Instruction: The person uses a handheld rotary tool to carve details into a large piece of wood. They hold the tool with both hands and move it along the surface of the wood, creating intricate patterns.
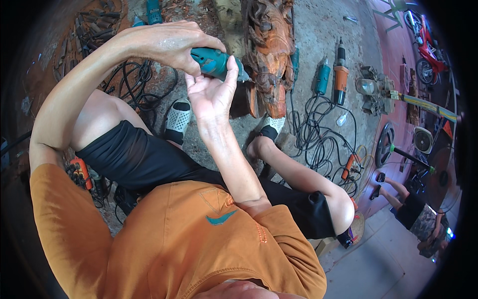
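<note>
A teal die grinder (211, 63) lies across the space before me, its nose pointing right. Its tip is close to the lower left side of a reddish-brown carved wood piece (271, 40); I cannot tell whether it touches. From above, my left hand (174, 46) wraps the rear of the grinder's body. My right hand (211, 94), palm up, supports the tool from below, with the thumb laid over its front. The carving has deep curls and ridges and stands between my right foot and a rough log (229, 25).
At right on the concrete lie another teal grinder (323, 78), an orange-and-black grinder (341, 74) and tangled black cords (318, 134). Carving chisels (99, 22) are heaped at far left, above more cords (137, 84). A fan (443, 169) and another person (418, 214) are at far right.
</note>
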`<state>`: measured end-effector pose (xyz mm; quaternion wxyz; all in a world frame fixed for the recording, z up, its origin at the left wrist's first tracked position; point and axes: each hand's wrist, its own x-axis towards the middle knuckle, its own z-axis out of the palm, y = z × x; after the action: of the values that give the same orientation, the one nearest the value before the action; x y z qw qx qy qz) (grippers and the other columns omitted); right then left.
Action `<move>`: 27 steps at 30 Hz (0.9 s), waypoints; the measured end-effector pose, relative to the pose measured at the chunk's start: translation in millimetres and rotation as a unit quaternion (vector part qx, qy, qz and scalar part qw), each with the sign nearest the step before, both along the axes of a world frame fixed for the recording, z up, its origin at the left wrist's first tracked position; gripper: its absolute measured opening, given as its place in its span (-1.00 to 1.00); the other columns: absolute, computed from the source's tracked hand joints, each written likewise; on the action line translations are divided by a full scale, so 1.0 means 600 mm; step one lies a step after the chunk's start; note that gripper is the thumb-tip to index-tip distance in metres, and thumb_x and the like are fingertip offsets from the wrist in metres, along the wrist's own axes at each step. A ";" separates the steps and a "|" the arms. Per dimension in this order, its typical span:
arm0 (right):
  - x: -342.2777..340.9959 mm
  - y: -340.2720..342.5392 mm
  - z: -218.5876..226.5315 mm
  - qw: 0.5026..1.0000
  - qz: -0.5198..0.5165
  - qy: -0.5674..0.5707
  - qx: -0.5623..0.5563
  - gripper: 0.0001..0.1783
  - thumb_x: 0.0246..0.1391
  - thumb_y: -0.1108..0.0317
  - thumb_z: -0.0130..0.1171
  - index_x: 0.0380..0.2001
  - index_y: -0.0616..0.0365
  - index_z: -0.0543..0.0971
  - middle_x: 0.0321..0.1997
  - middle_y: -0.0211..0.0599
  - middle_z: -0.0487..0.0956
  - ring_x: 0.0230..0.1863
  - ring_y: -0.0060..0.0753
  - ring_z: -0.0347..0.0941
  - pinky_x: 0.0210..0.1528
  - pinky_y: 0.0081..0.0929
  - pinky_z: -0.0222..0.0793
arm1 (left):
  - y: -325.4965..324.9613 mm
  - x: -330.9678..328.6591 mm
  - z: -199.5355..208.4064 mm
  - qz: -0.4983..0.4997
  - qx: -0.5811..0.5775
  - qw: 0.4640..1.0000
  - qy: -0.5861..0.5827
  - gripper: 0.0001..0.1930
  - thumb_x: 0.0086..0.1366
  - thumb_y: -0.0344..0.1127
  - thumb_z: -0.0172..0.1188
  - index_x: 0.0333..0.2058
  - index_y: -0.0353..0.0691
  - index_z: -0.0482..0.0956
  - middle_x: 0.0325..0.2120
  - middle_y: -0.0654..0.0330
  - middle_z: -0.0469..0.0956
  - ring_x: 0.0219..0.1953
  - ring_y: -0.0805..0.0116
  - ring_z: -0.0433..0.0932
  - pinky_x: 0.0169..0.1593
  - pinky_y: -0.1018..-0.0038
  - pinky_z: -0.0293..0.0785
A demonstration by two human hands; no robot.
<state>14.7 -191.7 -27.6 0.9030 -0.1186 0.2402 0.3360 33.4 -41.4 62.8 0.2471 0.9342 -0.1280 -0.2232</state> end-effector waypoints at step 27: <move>0.006 0.002 -0.005 1.000 0.012 -0.001 0.014 -0.40 0.14 -0.07 0.19 0.06 0.15 0.38 0.08 -0.23 0.47 0.14 -0.24 0.41 0.29 -0.21 0.29 | 0.003 0.002 -0.007 0.008 -0.009 1.000 -0.001 -0.29 -0.15 -0.27 0.31 0.10 -0.23 0.49 -0.22 -0.07 0.63 -0.17 0.04 0.60 0.00 0.23 0.51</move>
<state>18.2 -190.5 -30.6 0.9007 -0.1089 0.2335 0.3498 34.7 -39.4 58.7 0.2571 0.9333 -0.1225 -0.2186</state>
